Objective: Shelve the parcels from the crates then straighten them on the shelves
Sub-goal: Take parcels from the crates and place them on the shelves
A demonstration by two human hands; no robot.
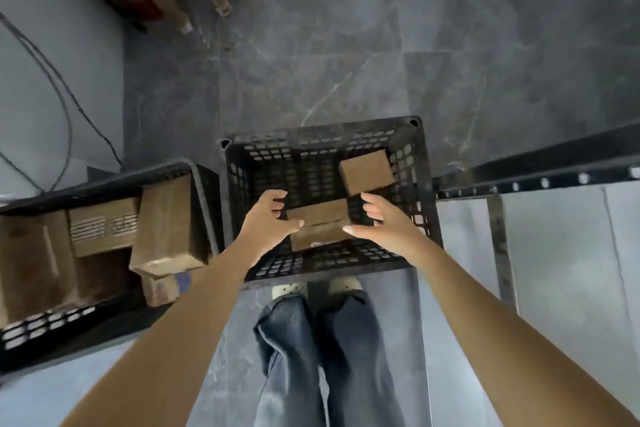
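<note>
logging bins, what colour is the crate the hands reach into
Black crate, with perforated lattice walls; head view.

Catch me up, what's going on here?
A person stands over a black crate on the floor, reaching in with both hands. The left hand and right hand flank a brown parcel, thumbs at its top edge; a firm grip isn't clear. A second parcel lies in the far right corner. The crate at the left holds several more.

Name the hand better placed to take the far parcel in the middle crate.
Right. The right hand has its fingers just beside the far parcel, at the middle crate's right wall. The left hand sits across the near parcel, farther away.
</note>
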